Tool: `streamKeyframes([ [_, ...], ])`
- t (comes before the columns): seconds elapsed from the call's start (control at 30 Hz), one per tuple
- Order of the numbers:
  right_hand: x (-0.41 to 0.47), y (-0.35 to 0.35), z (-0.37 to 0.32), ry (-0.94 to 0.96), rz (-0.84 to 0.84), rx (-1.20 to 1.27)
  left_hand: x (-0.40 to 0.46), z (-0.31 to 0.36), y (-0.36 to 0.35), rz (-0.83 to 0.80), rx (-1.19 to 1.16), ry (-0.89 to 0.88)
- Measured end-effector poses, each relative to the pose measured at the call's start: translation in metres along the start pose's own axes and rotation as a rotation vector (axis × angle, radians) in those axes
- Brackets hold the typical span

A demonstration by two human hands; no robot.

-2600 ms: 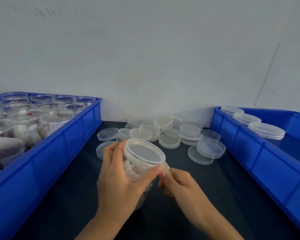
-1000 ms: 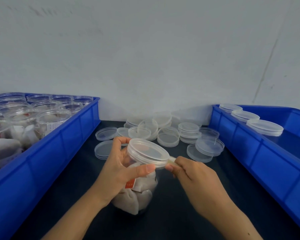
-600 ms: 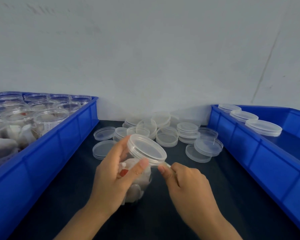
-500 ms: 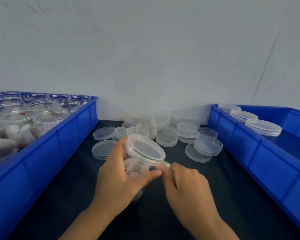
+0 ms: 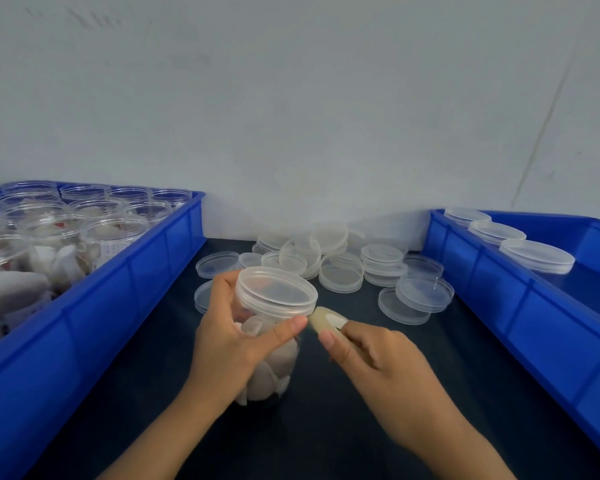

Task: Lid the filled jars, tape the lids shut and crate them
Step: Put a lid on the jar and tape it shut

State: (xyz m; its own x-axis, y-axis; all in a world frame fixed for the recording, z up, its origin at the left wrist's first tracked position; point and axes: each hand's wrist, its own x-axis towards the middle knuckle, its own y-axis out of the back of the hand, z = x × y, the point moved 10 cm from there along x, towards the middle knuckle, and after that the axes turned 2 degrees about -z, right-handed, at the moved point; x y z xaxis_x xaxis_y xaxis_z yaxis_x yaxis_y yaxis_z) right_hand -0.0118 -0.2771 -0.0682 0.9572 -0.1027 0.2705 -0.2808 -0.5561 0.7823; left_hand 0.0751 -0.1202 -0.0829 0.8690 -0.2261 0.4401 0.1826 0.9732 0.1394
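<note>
A clear jar (image 5: 274,368) filled with white pouches stands upright on the dark table, capped by a clear lid (image 5: 277,288). My left hand (image 5: 229,344) grips the jar just under the lid, thumb across the front. My right hand (image 5: 378,362) pinches a small roll of clear tape (image 5: 326,322), held right beside the lid's rim next to my left thumb tip.
A blue crate (image 5: 125,296) on the left holds several filled open jars (image 5: 111,237). A blue crate (image 5: 499,299) on the right holds three lidded jars (image 5: 534,254). Several loose clear lids (image 5: 340,275) lie on the table at the back by the wall.
The jar went from tilted toward me to standing upright on the table. My right hand drew back a little from the rim, and the tape roll now shows.
</note>
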Motion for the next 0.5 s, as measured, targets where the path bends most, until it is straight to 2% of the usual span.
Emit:
streamKeyframes([
  [0.1, 0.001, 0.009, -0.001, 0.032, 0.031, -0.093, 0.003, -0.002, 0.002, -0.029, -0.034, -0.002],
  [0.3, 0.004, 0.020, 0.009, 0.020, 0.036, -0.150, 0.008, 0.004, -0.014, -0.216, -0.055, -0.041],
  [0.5, 0.006, 0.017, 0.006, 0.063, 0.029, -0.190, 0.010, -0.004, -0.020, -0.316, -0.181, 0.032],
])
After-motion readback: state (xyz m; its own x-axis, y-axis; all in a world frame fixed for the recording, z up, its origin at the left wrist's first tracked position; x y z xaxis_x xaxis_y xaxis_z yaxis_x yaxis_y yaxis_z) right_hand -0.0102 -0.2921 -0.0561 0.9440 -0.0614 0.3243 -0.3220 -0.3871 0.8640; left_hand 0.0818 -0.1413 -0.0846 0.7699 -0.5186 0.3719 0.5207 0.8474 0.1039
